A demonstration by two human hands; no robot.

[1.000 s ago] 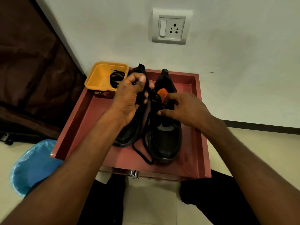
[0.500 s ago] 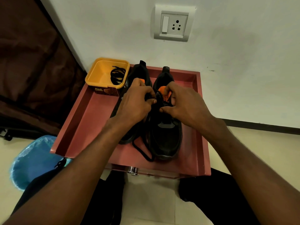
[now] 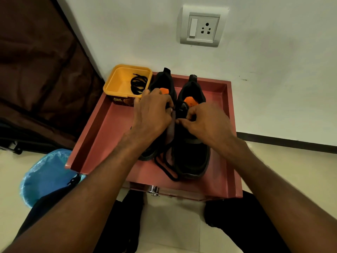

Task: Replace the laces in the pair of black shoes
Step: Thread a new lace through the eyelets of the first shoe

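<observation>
White wall behind, with a switch-and-socket plate [image 3: 202, 27] mounted high on it; below it we had a reddish-pink tray [image 3: 102, 136] raised off a pale tiled floor, a dark curtain [image 3: 36, 70] hanging at far left and a blue plastic bag [image 3: 45, 172] on the floor beside the tray's near left corner. Both black shoes sat side by side in the tray, toes toward us, orange tabs showing at the tongues. Our left hand [image 3: 153, 114] lay over the left shoe [image 3: 164, 81], fingers curled, tips pinching something at that shoe's inner edge; what exactly it pinched we couldn't tell, dark on dark. Our right hand [image 3: 206, 119] was on the right shoe [image 3: 191, 157] over the lacing area, fingers curled, thumb and forefinger pressed together, pinching at the lace near the tongue. A loose black lace [image 3: 165, 167] looped out between the two toes and across the tray floor near the front edge. A yellow tub [image 3: 118, 83] stood in the tray's far left corner, just beside the left shoe's heel, with a coiled bundle of black laces [image 3: 138, 84] inside. Metal latch [image 3: 154, 190] showed under the tray's front lip. Dark trouser legs were visible below our forearms.
</observation>
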